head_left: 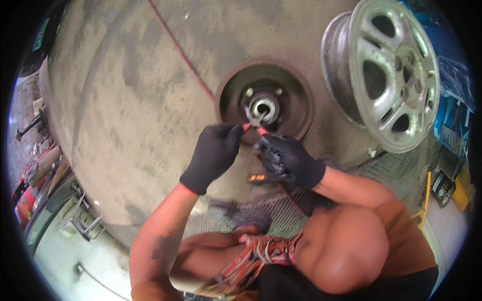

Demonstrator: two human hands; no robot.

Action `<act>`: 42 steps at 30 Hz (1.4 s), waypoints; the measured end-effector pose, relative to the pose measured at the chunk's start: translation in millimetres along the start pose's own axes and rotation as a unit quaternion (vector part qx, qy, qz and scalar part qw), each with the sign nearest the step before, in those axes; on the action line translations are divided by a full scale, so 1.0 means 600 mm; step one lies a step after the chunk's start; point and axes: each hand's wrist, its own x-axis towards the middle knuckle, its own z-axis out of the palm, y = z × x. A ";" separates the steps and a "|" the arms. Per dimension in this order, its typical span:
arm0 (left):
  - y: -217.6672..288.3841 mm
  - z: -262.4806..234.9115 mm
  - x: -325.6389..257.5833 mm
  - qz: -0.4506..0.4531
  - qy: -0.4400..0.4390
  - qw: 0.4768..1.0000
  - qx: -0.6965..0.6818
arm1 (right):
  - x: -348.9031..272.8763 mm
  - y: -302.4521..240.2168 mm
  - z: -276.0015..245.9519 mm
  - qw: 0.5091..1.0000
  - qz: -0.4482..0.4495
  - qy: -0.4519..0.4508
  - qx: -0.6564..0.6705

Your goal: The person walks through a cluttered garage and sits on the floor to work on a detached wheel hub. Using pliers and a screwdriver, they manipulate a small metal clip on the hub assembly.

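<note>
A round, rusty brake drum (303, 95) lies on the concrete floor, its hub and bearing (263, 109) at the centre with studs around it. Red-handled pliers (255, 120) reach into the hub, their jaws at the bearing's rim. My left hand (213, 153), in a black glove, closes around one handle. The other handle is in my gloved right hand (291, 159), whose fingers are curled. Beneath the right hand shows a dark object with an orange band (257, 177); I cannot tell whether the hand holds it.
A silver alloy wheel rim (389, 118) stands tilted right of the drum. A thin red hose (183, 55) runs across the floor and behind the drum. Blue packaging (449, 113) lies at the far right. A small metal stand (83, 218) and other tools are at the left.
</note>
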 end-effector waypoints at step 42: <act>-0.009 0.057 -0.088 0.065 0.041 0.992 -0.100 | 0.010 0.036 0.036 0.437 -0.550 -0.018 -0.712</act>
